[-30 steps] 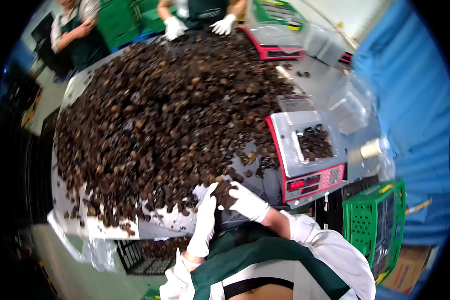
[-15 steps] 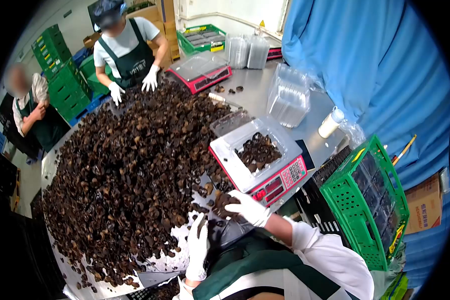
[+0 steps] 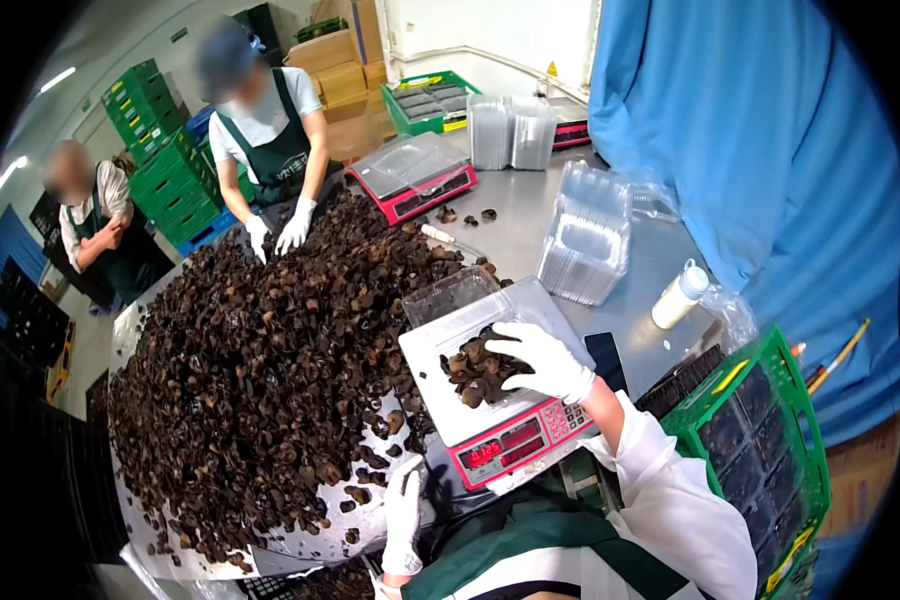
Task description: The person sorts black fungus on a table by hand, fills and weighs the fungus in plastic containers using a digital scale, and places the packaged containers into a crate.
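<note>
Right hand (image 3: 542,362) half open, fingers curled on dark pieces (image 3: 477,368).

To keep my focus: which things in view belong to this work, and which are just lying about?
Seemingly in use:
- heaped dark pieces
- near scale, bearing more pieces
- right hand
- left hand
- clear container stack

Apparently just lying about:
- white bottle
- dark flat slab
- yellow stick

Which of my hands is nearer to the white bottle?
Right. The right hand is over the near scale, short of the bottle and to its left. The left hand is farther away, by the table's near edge.
</note>
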A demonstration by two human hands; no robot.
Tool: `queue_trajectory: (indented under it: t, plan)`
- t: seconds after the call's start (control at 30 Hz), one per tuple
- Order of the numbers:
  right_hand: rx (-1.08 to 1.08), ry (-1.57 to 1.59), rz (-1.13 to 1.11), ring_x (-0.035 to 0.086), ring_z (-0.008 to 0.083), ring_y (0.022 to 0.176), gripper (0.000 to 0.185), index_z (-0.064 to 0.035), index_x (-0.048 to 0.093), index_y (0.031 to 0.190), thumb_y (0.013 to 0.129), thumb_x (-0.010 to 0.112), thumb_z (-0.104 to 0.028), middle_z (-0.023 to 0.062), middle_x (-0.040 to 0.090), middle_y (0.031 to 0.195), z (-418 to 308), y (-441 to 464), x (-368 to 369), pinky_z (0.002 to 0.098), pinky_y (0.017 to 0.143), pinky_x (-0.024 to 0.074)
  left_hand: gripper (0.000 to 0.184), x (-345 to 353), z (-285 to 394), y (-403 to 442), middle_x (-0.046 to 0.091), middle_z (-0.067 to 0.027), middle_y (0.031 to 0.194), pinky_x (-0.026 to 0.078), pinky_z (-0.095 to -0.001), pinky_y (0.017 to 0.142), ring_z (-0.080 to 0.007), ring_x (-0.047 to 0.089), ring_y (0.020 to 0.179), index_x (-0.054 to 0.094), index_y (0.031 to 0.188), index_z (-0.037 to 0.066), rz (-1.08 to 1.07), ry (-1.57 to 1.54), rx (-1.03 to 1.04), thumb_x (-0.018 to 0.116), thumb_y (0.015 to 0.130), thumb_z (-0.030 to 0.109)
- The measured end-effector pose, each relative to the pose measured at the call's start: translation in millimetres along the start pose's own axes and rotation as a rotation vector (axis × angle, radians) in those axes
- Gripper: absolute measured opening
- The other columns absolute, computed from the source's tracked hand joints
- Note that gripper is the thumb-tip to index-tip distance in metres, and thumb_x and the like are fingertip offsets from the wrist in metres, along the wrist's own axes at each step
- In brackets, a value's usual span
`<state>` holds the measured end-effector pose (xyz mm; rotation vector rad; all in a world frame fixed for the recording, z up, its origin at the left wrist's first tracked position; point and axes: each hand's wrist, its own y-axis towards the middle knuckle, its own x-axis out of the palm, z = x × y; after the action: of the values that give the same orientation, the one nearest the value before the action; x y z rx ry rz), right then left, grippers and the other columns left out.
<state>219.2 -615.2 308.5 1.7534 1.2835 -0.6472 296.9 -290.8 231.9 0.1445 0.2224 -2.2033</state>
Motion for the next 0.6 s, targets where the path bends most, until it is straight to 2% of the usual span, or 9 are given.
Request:
queue_trajectory:
  t: [0.03,0.13,0.17,0.27,0.33,0.4,0.47,0.57,0.6]
  plan:
    - [0.022,0.031,0.035,0.047,0.0311,0.120,0.059,-0.0121,0.059,0.122,0.067,0.077,-0.026,0.0133,0.050,0.132,2.4,-1.3,-9.5,0.0388,0.102,0.0378,0.026,5.0,1.7,-0.7,0.063,-0.0101,0.114,0.041,-0.0293,0.096,-0.0183,0.056,0.107,0.060,0.115,0.000,0.037,0.011,-0.005,0.050,0.093,0.010]
    - [0.087,0.052,0.167,0.050,0.0291,0.117,0.045,-0.0118,0.062,0.115,0.073,0.073,-0.023,0.0118,0.057,0.122,20.7,-6.4,-20.8,0.0392,0.101,0.0390,0.027,13.4,0.4,3.0,0.061,-0.0101,0.116,0.041,-0.0299,0.097,-0.0192,0.055,0.109,0.059,0.116,0.000,0.136,0.047,0.011,0.052,0.091,0.007]
    - [0.158,0.169,0.208,0.053,0.0283,0.114,0.039,-0.0109,0.064,0.110,0.074,0.073,-0.020,0.0100,0.060,0.117,25.3,-6.2,-24.1,0.0384,0.099,0.0410,0.028,17.8,7.4,4.3,0.060,-0.0103,0.116,0.040,-0.0304,0.098,-0.0196,0.055,0.109,0.058,0.117,0.001,0.184,-0.002,-0.026,0.052,0.090,0.005]
    - [0.280,0.390,0.198,0.055,0.0252,0.111,0.032,-0.0085,0.065,0.105,0.075,0.072,-0.018,0.0091,0.063,0.109,32.9,-6.4,-27.3,0.0379,0.098,0.0413,0.032,30.4,29.7,22.9,0.060,-0.0101,0.117,0.041,-0.0320,0.098,-0.0209,0.055,0.109,0.059,0.117,0.001,0.287,0.030,0.143,0.059,0.086,0.005]
    - [0.138,0.207,0.177,0.056,0.0249,0.108,0.033,-0.0078,0.065,0.104,0.075,0.073,-0.020,0.0089,0.064,0.105,29.1,-2.3,-16.4,0.0378,0.099,0.0398,0.037,40.9,40.4,43.1,0.061,-0.0111,0.116,0.041,-0.0347,0.097,-0.0244,0.055,0.110,0.059,0.117,0.003,0.287,0.226,0.270,0.067,0.081,0.008]
    - [-0.006,0.098,0.130,0.056,0.0265,0.096,0.036,-0.0095,0.064,0.106,0.075,0.071,-0.027,0.0082,0.061,0.098,22.6,1.7,-6.0,0.0376,0.090,0.0430,0.042,58.0,69.3,61.0,0.058,-0.0128,0.119,0.043,-0.0345,0.097,-0.0252,0.055,0.111,0.059,0.117,0.004,0.225,0.457,0.469,0.070,0.077,0.006]
    - [-0.025,-0.057,-0.001,0.054,0.0265,0.091,0.036,-0.0107,0.062,0.107,0.076,0.068,-0.028,0.0079,0.057,0.096,25.2,0.7,13.7,0.0373,0.084,0.0444,0.048,74.1,74.0,82.0,0.059,-0.0131,0.115,0.043,-0.0380,0.095,-0.0290,0.054,0.109,0.062,0.113,0.006,0.142,0.610,0.648,0.078,0.069,0.018]
    - [-0.028,-0.046,0.026,0.053,0.0267,0.086,0.022,-0.0106,0.062,0.095,0.078,0.064,-0.024,0.0071,0.055,0.089,21.9,-11.3,19.1,0.0359,0.079,0.0452,0.046,96.2,78.8,91.9,0.059,-0.0120,0.112,0.044,-0.0422,0.087,-0.0301,0.053,0.108,0.064,0.103,0.007,0.045,0.847,0.646,0.079,0.065,0.028]
    - [-0.007,-0.027,0.021,0.054,0.0266,0.085,0.019,-0.0103,0.062,0.092,0.078,0.063,-0.023,0.0068,0.055,0.087,22.7,-14.7,18.0,0.0360,0.078,0.0453,0.035,100.7,73.6,92.4,0.061,-0.0105,0.105,0.044,-0.0410,0.084,-0.0296,0.056,0.100,0.066,0.097,0.007,0.075,0.850,0.679,0.075,0.071,0.027]
